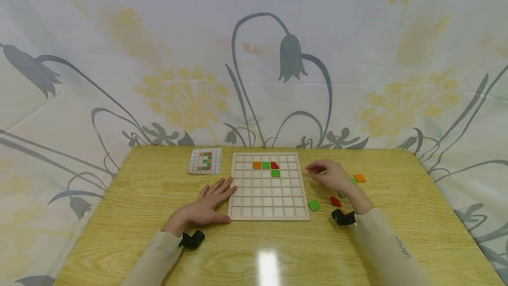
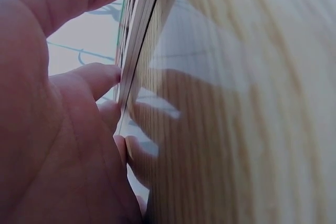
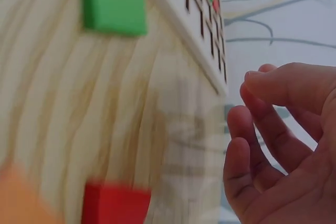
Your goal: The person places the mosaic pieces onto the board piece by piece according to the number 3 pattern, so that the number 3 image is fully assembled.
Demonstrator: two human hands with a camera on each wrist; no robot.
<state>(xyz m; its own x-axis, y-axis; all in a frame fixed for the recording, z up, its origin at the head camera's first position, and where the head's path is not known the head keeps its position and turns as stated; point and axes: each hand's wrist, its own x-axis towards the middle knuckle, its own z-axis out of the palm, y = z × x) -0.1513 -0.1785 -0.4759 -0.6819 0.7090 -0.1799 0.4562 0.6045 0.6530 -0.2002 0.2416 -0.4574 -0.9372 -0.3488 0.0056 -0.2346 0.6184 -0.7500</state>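
Note:
My left hand (image 1: 204,206) lies with spread fingers at the left edge of a pale gridded wooden board (image 1: 258,200); its fingertips and thumb touch that edge. On the board's upper part sit an orange square tile (image 1: 257,165), a green square tile (image 1: 266,165) and a red rounded tile (image 1: 274,165) in a row, with another green tile (image 1: 275,173) below the red one. Just off the board's right side hovers my right hand (image 1: 329,174), thumb and fingertips drawn together. A reddish patch shows under its fingers in the head view; the right wrist view shows no clear tile there.
A printed pattern card (image 1: 194,162) lies left of the board. Loose tiles lie to the right: a green one (image 1: 314,205), a red one (image 1: 335,201), an orange one (image 1: 359,178) and others partly covered by the right arm. A patterned cloth (image 1: 254,100) hangs behind the table.

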